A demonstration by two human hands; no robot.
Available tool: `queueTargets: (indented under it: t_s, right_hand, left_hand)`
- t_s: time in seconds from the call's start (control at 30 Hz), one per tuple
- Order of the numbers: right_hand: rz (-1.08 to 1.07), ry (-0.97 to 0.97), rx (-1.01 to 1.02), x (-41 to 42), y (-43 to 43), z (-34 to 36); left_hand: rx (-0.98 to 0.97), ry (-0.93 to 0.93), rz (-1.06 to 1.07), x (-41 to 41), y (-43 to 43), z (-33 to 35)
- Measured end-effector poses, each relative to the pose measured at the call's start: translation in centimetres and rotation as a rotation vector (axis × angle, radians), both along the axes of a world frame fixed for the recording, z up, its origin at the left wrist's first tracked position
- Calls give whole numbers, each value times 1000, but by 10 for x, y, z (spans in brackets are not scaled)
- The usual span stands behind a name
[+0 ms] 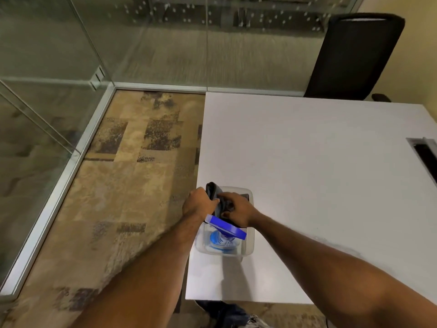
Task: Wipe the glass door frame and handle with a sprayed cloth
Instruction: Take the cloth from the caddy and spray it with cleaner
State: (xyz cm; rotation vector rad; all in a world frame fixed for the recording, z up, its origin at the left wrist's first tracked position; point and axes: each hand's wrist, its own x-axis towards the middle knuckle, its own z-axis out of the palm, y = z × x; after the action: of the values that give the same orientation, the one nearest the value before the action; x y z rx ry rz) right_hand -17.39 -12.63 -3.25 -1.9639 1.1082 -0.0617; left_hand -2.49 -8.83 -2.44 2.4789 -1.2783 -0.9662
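A dark grey cloth (216, 194) is bunched over the far end of a clear plastic tub (248, 249) on the near left corner of the white table (307, 162). My left hand (197, 204) grips the cloth from the left. My right hand (236, 209) holds it from the right. Below my hands a blue squeegee-like tool (225, 227) lies across the tub, and a bottle with blue parts (223, 241) lies inside. Glass walls with aluminium frames (71, 162) stand to the left and at the back.
A black office chair (354, 55) stands at the table's far right side. A cable slot (425, 157) is cut into the table's right edge. Patterned brown carpet (142, 174) covers the floor between table and glass wall.
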Motion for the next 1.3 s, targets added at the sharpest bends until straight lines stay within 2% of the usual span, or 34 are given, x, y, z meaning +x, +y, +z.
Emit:
queueTargets:
  t_s: [0.3, 0.53, 0.93, 1.1, 1.2, 1.3]
  right_hand:
    - [-39, -103, 29, -11, 3, -7]
    - [-74, -179, -135, -19, -6, 13]
    - [141, -367, -278, 41, -11, 126]
    - [181, -402, -284, 85, 14, 166]
    - [132, -504, -227, 105, 34, 182]
    - [103, -636, -102, 120, 53, 195]
  left_hand:
    - [-23, 57, 36, -6, 0, -4]
    - [-278, 410, 186, 9, -7, 16]
    - [-589, 802, 406, 67, 7, 146]
    - [-717, 789, 344, 90, 34, 187]
    - [-834, 765, 206, 106, 60, 198]
    - [-888, 530, 4, 124, 93, 194]
